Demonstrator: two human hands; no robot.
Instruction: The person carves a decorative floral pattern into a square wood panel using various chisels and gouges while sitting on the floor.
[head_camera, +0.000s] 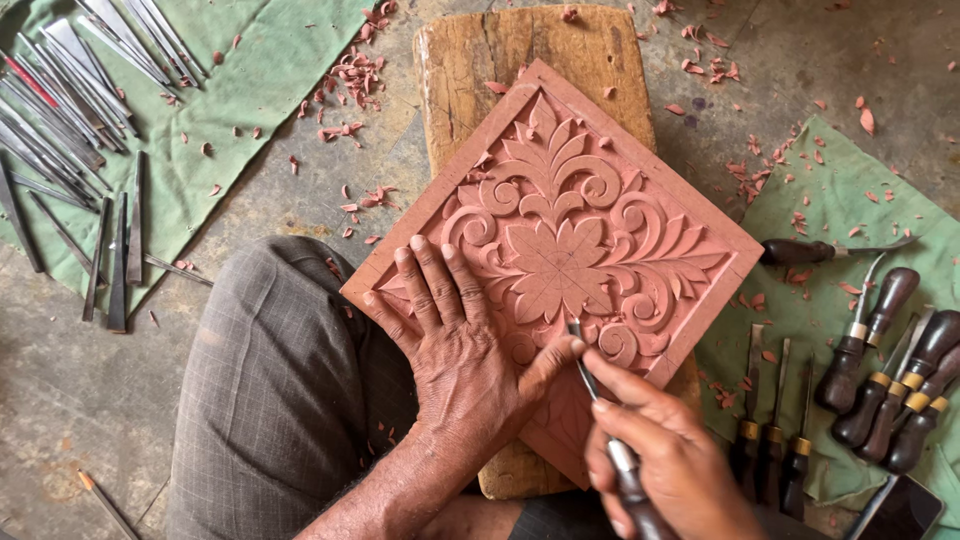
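From up here I see the carved wooden panel (560, 240), a reddish square turned like a diamond, lying on a wooden block (490, 60) that rests on the floor in front of the person's knee (270, 370). My left hand (450, 340) lies flat and spread wide on the panel's lower left corner, fingers together, thumb stretched out to touch the blade. My right hand (670, 460) is closed around the handle of a carving tool (605, 430), its tip set into the scrollwork just below the central flower. To cut well here, I judge the thumb should guide the steel while the flat palm pins the panel, with light, shallow pushes away from the fingers. More chisels (880, 370) with dark handles lie on a green cloth (830, 200) to the right, slim steel ones (70, 100) to the left, and shavings (350, 75) are scattered about.
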